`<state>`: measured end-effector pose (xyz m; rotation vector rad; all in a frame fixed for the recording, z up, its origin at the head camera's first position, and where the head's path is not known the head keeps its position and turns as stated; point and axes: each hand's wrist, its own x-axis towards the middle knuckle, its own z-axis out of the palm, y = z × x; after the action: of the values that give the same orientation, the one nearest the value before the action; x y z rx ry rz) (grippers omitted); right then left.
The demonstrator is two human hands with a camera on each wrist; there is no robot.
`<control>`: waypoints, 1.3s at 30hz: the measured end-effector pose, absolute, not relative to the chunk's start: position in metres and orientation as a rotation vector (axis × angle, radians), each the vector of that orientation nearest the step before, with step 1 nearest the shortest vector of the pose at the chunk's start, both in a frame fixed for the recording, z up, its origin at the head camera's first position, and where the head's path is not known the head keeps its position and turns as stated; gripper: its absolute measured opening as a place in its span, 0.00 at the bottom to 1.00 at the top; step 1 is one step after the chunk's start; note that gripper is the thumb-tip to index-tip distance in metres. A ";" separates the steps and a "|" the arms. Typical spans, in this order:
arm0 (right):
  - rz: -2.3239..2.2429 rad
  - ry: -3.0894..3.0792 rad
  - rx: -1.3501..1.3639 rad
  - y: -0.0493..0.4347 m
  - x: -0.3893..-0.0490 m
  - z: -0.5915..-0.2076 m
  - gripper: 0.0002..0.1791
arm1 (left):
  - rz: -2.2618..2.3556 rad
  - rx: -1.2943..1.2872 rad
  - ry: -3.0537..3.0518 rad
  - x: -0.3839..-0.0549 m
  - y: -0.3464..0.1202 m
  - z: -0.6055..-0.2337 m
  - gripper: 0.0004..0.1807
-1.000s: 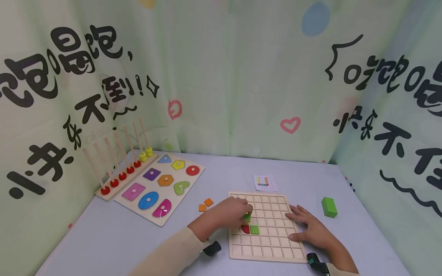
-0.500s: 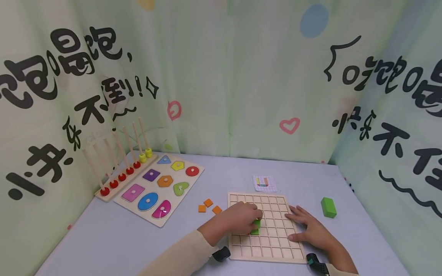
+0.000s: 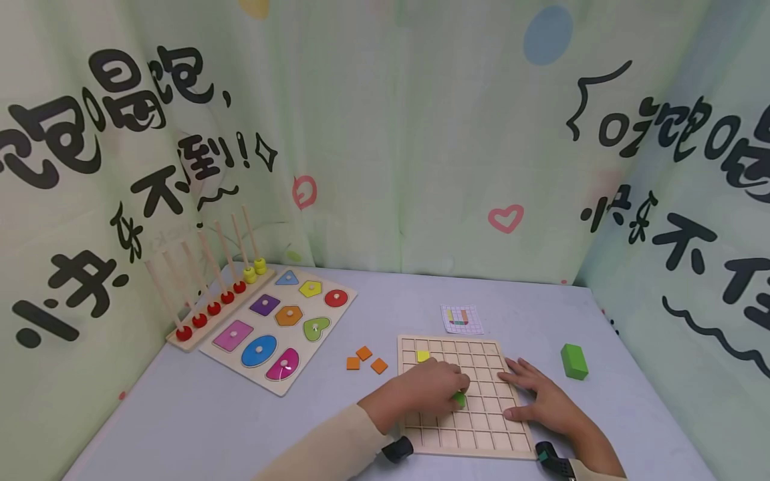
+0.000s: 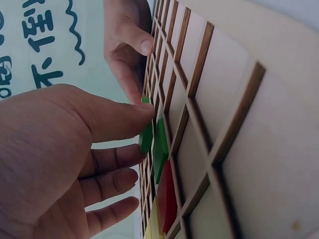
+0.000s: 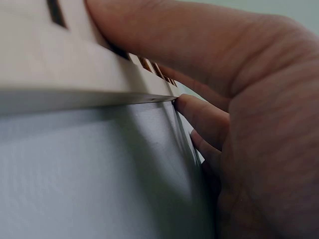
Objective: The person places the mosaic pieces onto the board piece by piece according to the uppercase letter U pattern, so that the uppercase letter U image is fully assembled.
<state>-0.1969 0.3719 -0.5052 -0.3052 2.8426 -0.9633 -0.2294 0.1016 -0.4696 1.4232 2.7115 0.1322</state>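
Observation:
My left hand (image 3: 428, 393) pinches a green square tile (image 4: 145, 137) between thumb and fingers, close over the wooden grid board (image 3: 463, 434). Just beside it in the left wrist view, a second green tile (image 4: 160, 149) lies in a cell, followed by a red piece (image 4: 168, 196) and a yellow one (image 4: 154, 221). From the head view these are mostly covered by the hand, though a yellow tile (image 3: 423, 356) shows above it. My right hand (image 3: 541, 397) rests on the board's right edge, fingers spread and thumb on the frame (image 5: 55, 74).
Several orange tiles (image 3: 363, 353) lie left of the board. Behind it is a pattern card (image 3: 462, 319), and a green block (image 3: 574, 361) stands to the right. A shape puzzle board (image 3: 278, 331) and a peg rack with beads (image 3: 219, 308) occupy the left side.
My left hand has moved right across the board with the green tile, uncovering a yellow tile and another orange tile. My right hand stays at the board's edge.

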 end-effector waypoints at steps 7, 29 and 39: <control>-0.947 2.854 -0.309 0.373 -0.198 -0.508 0.48 | 0.083 1.398 2.717 -0.226 0.106 -0.469 0.09; -0.936 2.848 -0.327 0.373 -0.198 -0.507 0.47 | 0.086 1.415 2.718 -0.227 0.109 -0.475 0.12; -0.938 2.838 -0.301 0.373 -0.198 -0.505 0.48 | 0.120 1.426 2.706 -0.226 0.105 -0.473 0.15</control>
<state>-0.1976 0.3733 -0.5054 -0.3012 2.8385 -0.9376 -0.2260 0.1053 -0.4735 1.4261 2.7058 0.1200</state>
